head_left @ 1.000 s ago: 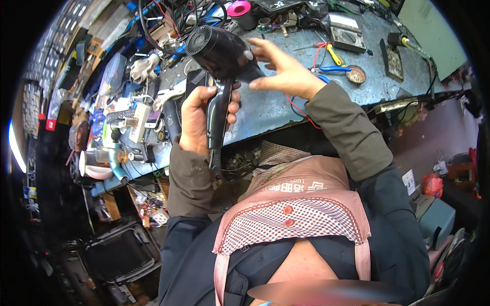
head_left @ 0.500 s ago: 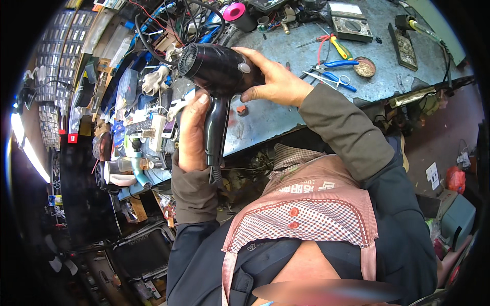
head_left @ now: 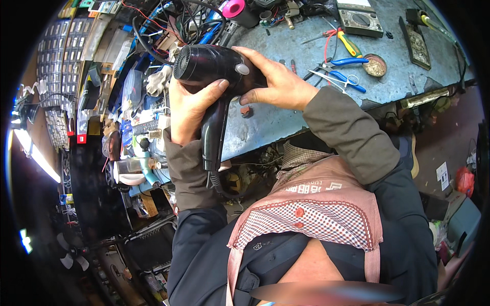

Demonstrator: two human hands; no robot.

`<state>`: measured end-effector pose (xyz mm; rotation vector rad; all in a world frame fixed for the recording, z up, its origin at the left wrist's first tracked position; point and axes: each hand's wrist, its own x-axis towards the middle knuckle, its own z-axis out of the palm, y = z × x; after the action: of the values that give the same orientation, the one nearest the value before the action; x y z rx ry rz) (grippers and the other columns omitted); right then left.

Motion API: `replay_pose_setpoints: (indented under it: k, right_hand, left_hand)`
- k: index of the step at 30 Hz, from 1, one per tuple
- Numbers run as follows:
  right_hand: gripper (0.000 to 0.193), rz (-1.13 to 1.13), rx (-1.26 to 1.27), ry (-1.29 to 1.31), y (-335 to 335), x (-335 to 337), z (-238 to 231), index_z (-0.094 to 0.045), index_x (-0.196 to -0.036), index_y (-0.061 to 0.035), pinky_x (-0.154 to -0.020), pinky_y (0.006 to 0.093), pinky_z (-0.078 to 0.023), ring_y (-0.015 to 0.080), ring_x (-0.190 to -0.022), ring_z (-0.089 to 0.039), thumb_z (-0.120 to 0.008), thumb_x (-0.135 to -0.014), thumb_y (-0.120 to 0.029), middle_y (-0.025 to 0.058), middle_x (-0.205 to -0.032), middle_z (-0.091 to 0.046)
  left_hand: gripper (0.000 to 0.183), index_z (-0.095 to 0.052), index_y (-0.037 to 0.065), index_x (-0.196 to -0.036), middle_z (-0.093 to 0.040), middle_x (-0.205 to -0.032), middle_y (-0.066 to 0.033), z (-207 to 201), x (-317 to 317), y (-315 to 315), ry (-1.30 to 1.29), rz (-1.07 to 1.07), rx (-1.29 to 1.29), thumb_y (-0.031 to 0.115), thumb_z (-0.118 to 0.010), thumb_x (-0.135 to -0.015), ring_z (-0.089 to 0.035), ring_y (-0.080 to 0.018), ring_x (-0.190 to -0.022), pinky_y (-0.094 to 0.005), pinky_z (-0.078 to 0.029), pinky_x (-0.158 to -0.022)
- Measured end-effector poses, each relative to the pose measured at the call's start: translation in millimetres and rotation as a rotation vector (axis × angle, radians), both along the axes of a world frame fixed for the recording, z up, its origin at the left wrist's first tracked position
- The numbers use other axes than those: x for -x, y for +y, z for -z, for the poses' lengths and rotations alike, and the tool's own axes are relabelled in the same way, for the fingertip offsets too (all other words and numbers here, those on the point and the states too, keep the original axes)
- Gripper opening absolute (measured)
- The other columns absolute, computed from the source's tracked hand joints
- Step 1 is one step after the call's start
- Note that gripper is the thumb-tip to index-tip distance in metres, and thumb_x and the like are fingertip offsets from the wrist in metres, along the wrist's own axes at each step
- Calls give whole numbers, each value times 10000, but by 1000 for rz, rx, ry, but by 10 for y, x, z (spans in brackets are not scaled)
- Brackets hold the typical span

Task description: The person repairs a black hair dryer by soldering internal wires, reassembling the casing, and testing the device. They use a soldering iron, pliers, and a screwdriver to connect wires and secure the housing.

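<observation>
Holding a black hair dryer [head_left: 214, 62] aloft between both hands, over the near part of the workbench [head_left: 298, 116] as seen from above. With the left hand [head_left: 190, 108], clamped on it where barrel and handle meet, laying the thumb across the front and tucking the fingers behind; cannot tell how those hidden fingers sit. With the right hand [head_left: 283, 84], wrapped around the outlet end, fingers on top and thumb underneath, just right of the round grey button [head_left: 241, 69]. Below the left hand, handle pointing downward and power cord [head_left: 217, 183] trailing from its end. Seems to be at a stage of handling or checking the dryer, perhaps at the outlet; cannot tell whether twisting, pulling or merely steadying. Would call next for firm support from the left hand during any turn or tug by the right, with care not to let the handle swing. Appears to need no tool for that, leaving untouched a small reddish block [head_left: 246, 111] just below the right thumb, plus blue-handled pliers [head_left: 349, 62] and a round dish [head_left: 375, 65] beyond the right hand, farther right.
</observation>
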<state>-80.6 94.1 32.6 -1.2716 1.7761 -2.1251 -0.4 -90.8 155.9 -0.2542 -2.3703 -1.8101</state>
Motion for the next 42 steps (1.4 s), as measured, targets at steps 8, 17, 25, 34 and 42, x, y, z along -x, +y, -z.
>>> replay_pose_setpoints:
  k: [8, 17, 25, 34, 42]
  right_hand:
    - [986, -82, 99, -87, 3, 59, 33, -353, -1637, -94, -1124, 399, -477, 267, -1333, -592, -880, -805, -74, 162, -1462, -607]
    - [676, 320, 24, 377, 89, 176, -928, -574, -1494, -48, -1077, 389, -510, 327, -1240, -664, -815, -927, -327, 201, -1348, -674]
    - [577, 86, -74, 110, 413, 190, -1106, -527, -1508, -54, -997, 314, -533, 136, -1103, -658, -750, -984, -143, 71, -1224, -693]
    - [484, 284, -572, 187, 869, 17, -1495, -624, -1308, -25, -900, 278, -557, 106, -1017, -662, -848, -900, -156, 55, -1119, -714]
    - [493, 309, -678, 130, 829, -31, -1531, -588, -1375, -29, -913, 291, -542, 127, -1030, -663, -749, -926, -152, 75, -1147, -710]
  left_hand:
    - [418, -674, -3, -1235, -770, -1109, -105, 5, 89, 47, -42, 24, -51, 15, -843, -853, -745, -182, -981, -339, -601, -916]
    - [613, -608, -14, -1222, -749, -1086, -103, 171, 266, 401, 136, -232, 152, 217, -946, -766, -714, -168, -969, -314, -581, -849]
    - [1109, -325, 8, -1632, -543, -1523, -163, 733, 515, 1, 89, 350, -296, -55, -873, -670, -465, -240, -1453, -415, -376, -1210]
    - [1007, -505, 56, -1500, -672, -1298, -195, 1089, 609, 661, 408, 108, -107, 161, -906, -583, -698, -347, -1173, -409, -555, -1005]
    - [1017, -493, 62, -1527, -657, -1322, -200, 1134, 579, 687, 520, 36, -87, 179, -885, -596, -683, -372, -1200, -428, -555, -1008]
